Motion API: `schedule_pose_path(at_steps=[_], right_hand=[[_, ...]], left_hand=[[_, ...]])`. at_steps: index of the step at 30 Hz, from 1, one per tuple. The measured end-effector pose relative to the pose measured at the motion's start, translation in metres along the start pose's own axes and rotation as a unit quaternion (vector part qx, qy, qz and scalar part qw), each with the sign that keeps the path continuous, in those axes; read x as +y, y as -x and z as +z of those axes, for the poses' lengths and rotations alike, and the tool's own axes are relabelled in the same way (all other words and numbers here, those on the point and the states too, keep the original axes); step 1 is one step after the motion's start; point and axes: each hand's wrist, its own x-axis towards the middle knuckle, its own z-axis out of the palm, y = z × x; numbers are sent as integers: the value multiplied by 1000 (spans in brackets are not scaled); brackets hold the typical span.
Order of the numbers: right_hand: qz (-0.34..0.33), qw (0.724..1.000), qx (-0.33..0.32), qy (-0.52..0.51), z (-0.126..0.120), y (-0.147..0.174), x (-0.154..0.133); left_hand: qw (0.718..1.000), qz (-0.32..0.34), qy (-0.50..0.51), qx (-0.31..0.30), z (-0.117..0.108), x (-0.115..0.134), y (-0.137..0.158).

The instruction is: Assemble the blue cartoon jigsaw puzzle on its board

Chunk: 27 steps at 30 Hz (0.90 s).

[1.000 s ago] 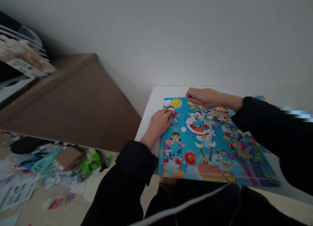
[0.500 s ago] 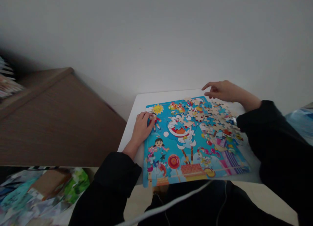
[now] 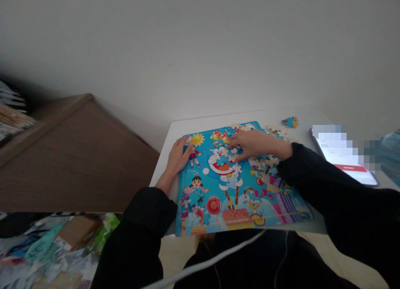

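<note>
A blue cartoon jigsaw puzzle [image 3: 200, 216] lies flat on a small white table, with a smiling blue-and-white cat figure in its middle. My left hand [image 3: 179, 155] rests on its upper left edge, fingers stretched out beside the sun picture, holding nothing I can see. Over the upper middle, my right hand [image 3: 254, 144] reaches down with thumb and fingers apart, touching loose puzzle pieces [image 3: 233, 151] near the cat's face. More loose pieces [image 3: 271, 160], many plain side up, lie heaped on the right part, partly hidden beneath my right hand and sleeve.
A small cluster of joined pieces [image 3: 290, 122] lies on the white table [image 3: 271, 116] at the back right. A lit phone [image 3: 340, 151] lies right of my right arm. A brown wooden cabinet [image 3: 75, 155] stands left. A white cable [image 3: 206, 264] crosses in front.
My right hand has moved left and down from above the table's back right onto the pieces in the upper middle. The joined cluster and phone now show. My left hand stays at the puzzle's edge.
</note>
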Motion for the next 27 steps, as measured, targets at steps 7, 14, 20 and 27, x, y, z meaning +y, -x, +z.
schedule_pose_path(at_steps=[7, 14, 20, 27], right_hand=[[-32, 998, 8, 50, 1, 0, -12], [12, 996, 30, -78, -2, -3, 1], [70, 945, -77, -309, 2, -3, 17], [64, 970, -46, -231, 3, -3, 14]], left_hand=[[1000, 4, 3, 14, -2, -2, 5], [999, 20, -22, -10, -10, 7, 9], [999, 26, -21, -9, -11, 7, 8], [999, 27, -30, -14, -12, 8, 8]])
